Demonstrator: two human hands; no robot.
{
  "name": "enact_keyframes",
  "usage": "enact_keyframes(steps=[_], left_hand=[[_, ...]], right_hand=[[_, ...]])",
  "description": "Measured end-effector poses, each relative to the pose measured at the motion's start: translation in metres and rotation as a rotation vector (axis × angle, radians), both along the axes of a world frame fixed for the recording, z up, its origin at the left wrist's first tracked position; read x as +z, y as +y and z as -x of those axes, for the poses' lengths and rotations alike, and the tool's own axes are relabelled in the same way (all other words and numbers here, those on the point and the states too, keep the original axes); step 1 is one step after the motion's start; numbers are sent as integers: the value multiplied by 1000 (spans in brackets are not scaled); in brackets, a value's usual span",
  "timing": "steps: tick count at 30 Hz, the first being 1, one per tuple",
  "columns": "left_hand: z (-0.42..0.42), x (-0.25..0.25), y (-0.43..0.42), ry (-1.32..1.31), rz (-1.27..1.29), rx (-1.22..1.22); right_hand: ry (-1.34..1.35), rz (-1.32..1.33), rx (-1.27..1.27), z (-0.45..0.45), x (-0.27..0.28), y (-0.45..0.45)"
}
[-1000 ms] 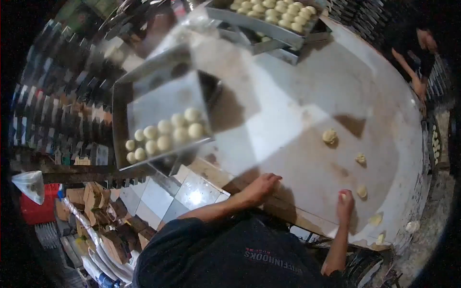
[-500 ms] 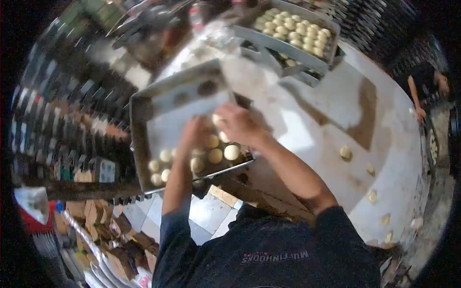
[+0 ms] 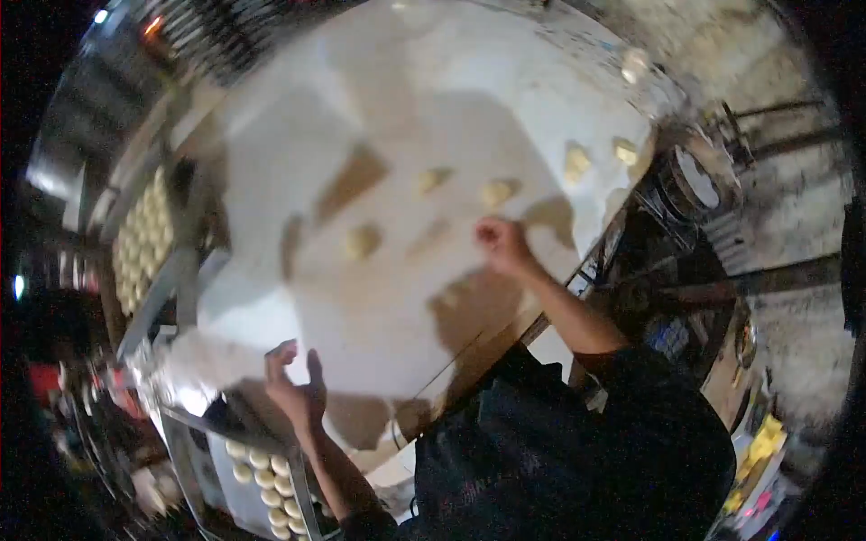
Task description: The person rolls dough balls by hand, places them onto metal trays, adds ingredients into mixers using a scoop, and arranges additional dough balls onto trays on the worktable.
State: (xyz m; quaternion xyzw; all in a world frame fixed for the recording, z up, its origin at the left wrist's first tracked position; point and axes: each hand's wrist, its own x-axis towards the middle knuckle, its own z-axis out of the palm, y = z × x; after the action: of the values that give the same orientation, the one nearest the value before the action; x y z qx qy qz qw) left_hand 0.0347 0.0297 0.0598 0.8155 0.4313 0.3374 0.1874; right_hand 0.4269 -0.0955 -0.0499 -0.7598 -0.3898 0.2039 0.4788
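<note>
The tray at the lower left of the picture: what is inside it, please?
The tray holds pale balls along one side, with open space beside them. What lies under the balls is covered; the picture's edge cuts off the tray's end.

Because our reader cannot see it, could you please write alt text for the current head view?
A person has the left hand open and the right hand curled at a pale table where five pieces of dough lie. Trays of dough balls stand along the picture's left side.
</note>
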Motion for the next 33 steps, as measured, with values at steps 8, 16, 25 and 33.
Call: enact_keyframes(steps=[8,16,25,33], left_hand=[[-306,-14,-25,-120,266,-516],[-379,-5,-61,-20,320,-566],[-325,49,-53,-14,789,-251],[-210,50,-75,-141,504,261]], right_hand=[[-141,59,-309,-291,-13,-82],[-200,-86,113,-206,89,-56],[279,-277,525,-125,119,16],[652,-614,-91,-49,92,60]])
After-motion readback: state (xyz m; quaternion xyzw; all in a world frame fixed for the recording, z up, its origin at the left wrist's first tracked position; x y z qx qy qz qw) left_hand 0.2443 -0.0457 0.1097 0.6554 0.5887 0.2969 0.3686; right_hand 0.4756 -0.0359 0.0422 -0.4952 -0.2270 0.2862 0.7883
